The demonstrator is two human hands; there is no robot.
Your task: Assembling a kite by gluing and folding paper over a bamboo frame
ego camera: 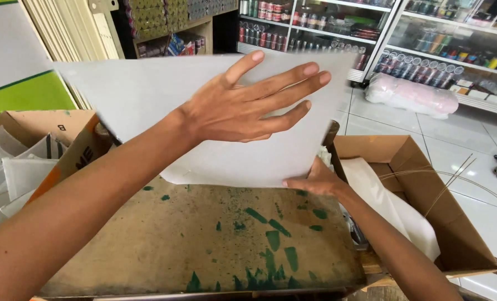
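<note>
At nine o'clock we see an open cardboard box (48, 131) with folded clear plastic bags (20, 173) stacked inside it. Behind it, at ten o'clock, a white and green panel (9, 78) leans beside a row of pale slats (70, 30).

In the middle lies our work surface, a worn brown board (204, 245) smeared with green paint marks, filling the view from six o'clock up to the centre. Over its far edge we hold a large white sheet (142, 95), tilted up off the board and reaching towards twelve o'clock. Our left hand (248, 103) lies flat against the face of the sheet with its fingers spread wide apart, pressing rather than pinching. Our right hand (315, 181) is at the sheet's lower right corner, at about four o'clock of the sheet, with fingers closed together on its edge; the thumb is hidden, so we cannot tell how firmly it clamps.

At three to four o'clock a second cardboard box (426, 200) stands open on the floor beside the board, with white sheets (393, 206) inside and thin wires (454, 178) arching over it. The floor (421, 128) is pale glossy tile. At one to two o'clock glass-fronted shelves (382, 33) carry rows of cans and bottles, and a pink bundle wrapped in plastic (410, 95) lies on the floor below them.
</note>
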